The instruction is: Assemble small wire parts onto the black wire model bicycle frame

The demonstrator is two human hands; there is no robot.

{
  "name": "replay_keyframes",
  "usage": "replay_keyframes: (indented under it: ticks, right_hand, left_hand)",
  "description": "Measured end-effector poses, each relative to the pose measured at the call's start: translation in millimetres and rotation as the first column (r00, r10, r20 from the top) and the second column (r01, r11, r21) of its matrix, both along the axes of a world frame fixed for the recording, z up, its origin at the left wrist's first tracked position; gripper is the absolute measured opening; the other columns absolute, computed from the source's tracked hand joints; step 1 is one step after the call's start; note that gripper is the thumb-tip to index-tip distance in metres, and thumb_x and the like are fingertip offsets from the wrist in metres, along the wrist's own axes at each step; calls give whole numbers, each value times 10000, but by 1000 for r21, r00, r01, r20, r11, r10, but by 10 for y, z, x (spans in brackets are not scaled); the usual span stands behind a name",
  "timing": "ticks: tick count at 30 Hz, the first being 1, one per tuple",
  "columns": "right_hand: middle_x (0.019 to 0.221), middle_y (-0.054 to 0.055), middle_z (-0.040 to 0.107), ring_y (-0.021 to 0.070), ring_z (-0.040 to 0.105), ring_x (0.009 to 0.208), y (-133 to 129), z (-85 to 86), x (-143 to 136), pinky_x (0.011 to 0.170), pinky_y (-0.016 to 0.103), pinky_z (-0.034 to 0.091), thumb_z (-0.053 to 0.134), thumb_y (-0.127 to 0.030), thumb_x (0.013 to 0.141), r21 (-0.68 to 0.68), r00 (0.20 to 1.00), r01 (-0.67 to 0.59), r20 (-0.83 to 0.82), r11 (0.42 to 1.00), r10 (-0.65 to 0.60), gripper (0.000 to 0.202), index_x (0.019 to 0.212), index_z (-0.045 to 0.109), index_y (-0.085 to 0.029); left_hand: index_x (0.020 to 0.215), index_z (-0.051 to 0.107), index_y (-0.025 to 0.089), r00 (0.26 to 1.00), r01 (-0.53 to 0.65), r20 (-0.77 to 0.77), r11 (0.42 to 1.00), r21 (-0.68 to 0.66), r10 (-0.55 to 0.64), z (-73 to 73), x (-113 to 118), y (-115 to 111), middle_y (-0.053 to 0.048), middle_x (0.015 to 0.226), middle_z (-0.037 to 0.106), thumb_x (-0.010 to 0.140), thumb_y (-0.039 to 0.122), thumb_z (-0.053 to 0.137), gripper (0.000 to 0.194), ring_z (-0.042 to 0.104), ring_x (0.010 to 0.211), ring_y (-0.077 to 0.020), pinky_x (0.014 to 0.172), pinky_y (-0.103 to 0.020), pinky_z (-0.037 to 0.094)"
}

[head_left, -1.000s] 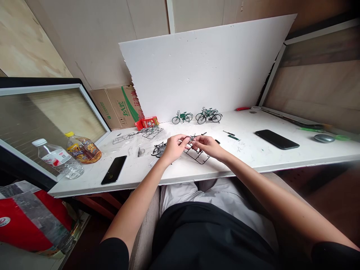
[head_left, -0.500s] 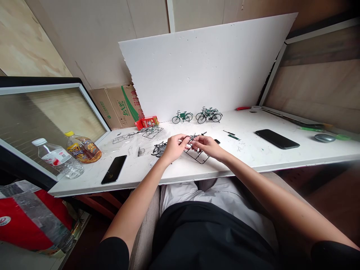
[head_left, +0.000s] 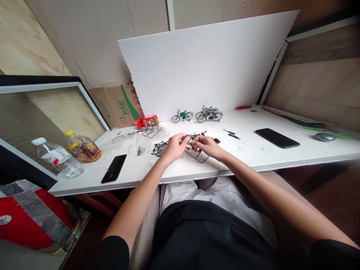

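My left hand (head_left: 176, 147) and my right hand (head_left: 206, 145) meet over the front of the white table, thumbs and fingertips pinched close together. Between them is a thin black model bicycle part (head_left: 188, 137) with a curved outline, partly covered by the fingers. Directly below spreads a black plastic sprue frame (head_left: 201, 162); whether it lies on the table or hangs from my fingers, I cannot tell. Just left of my left hand lie black model bicycle wheels (head_left: 159, 148). A small dark object (head_left: 216, 141) sits beside my right hand.
Finished model bicycles (head_left: 209, 114) and a green one (head_left: 182, 116) stand before a white foam board (head_left: 208, 67). Left are more sprues (head_left: 152, 130), a phone (head_left: 114, 168) and two bottles (head_left: 60, 157). Right are green-and-black pieces (head_left: 233, 135), another phone (head_left: 277, 138) and a mouse (head_left: 324, 137).
The curved black part shows more clearly between my fingertips, as if turned slightly. Both hands stay in nearly the same place, still pinched together.
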State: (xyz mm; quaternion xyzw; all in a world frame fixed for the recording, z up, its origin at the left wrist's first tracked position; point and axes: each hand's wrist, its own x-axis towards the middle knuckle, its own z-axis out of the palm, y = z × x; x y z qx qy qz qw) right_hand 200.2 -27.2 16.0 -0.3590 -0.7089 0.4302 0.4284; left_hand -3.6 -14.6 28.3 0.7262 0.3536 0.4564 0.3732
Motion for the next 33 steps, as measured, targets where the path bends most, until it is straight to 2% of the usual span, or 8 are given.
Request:
replay_keyframes:
  ticks: [7,14,23,33]
  right_hand:
    - [850,57,726,220,668,833,1,-12,-5,779,357,499,662,-635,936,-13,1000,4,-5,1000,-4,432,907,674,-205]
    - [791,33,674,192,591,739,2,-86,-37,727,347,456,612,-592,980,47,999,-40,22,998,39,409,830,639,-212]
    - [790,31,667,180,597,733,5,-85,-48,728,326,461,581,-556,1011,65,998,-38,53,997,35,401,832,622,-199]
    - [812,40,669,188,599,752,58,-164,-30,727,334,462,571,-550,1013,67,998,-48,51,997,44,399,845,637,-194]
  left_hand:
    - [1053,711,140,1000,1,-4,1000,7,-1,-16,4,-2,-107,996,769,987,451,628,329,743,737,-185,677,-296,629]
    - [1070,729,150,996,-14,-90,999,46,18,-79,4,21,-95,987,770,1003,472,599,354,707,695,-158,642,-267,583]
    - [1076,732,157,991,-29,-130,997,70,38,-119,-14,61,-93,982,770,1014,484,586,364,699,725,-166,652,-265,570]
    - [1066,725,168,987,-40,-155,996,76,52,-134,-12,67,-84,960,772,1023,475,573,345,694,719,-168,668,-277,563]
